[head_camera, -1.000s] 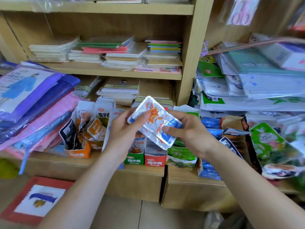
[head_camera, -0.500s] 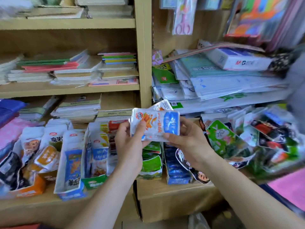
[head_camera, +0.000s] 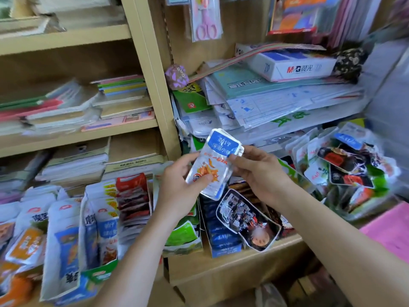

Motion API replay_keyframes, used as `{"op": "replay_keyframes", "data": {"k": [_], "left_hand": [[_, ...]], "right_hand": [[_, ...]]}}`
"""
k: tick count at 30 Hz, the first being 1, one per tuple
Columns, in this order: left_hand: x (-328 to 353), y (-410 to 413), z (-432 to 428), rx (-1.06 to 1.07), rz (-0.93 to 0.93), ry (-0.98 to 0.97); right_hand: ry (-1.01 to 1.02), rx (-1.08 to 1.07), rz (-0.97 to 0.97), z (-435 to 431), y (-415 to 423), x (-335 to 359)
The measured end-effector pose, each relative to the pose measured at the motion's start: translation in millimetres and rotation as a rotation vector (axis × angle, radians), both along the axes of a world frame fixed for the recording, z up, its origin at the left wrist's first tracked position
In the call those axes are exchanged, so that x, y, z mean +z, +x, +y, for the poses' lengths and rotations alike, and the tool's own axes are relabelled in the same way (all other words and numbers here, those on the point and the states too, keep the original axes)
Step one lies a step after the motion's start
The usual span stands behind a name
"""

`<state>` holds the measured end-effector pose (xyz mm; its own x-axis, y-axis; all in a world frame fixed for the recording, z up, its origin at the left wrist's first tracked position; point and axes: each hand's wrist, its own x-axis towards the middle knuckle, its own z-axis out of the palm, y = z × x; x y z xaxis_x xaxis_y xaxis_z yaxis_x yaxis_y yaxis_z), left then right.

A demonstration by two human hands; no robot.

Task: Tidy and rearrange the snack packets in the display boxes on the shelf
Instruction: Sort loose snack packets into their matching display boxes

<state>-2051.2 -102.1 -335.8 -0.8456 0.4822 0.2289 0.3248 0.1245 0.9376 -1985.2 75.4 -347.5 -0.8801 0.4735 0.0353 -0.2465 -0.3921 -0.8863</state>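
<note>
Blue-and-white foil snack packets point(head_camera: 212, 167), a thin stack, are pinched between my left grip point(head_camera: 179, 191) and right grip point(head_camera: 259, 173), above the display boxes point(head_camera: 223, 248). Left boxes look filled; the loose heap point(head_camera: 345, 167) at right, I judge, awaits sorting.

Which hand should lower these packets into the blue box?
Probably right: the right hand pinches the packets near the top; the left hand grips the lower end, which enters the blue box first.

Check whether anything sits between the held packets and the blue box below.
Left hand and right hand hold the packets above the blue box; a loose black packet lies tilted across its right side.
</note>
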Motion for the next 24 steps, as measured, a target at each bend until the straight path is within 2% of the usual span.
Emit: {"op": "replay_keyframes", "data": {"k": [8,15,21,24], "left_hand": [[-6.4,0.3,12.9,0.057,0.013,0.069],[-6.6,-14.6,21.4,-0.008,0.064,-0.001],[-15.6,-35.4,1.0,0.039,0.339,-0.430],[-21.7,-25.4,2.3,-0.115,0.422,-0.779]], "right_hand": [[0.133,0.032,-0.035,0.1,-7.5,-5.3],[0.306,0.002,-0.069,17.9,-15.3,4.2],[0.395,-0.150,-0.035,39.6,-21.5,1.6],[0.432,-0.179,-0.017,42.4,-24.1,-3.0]]}}
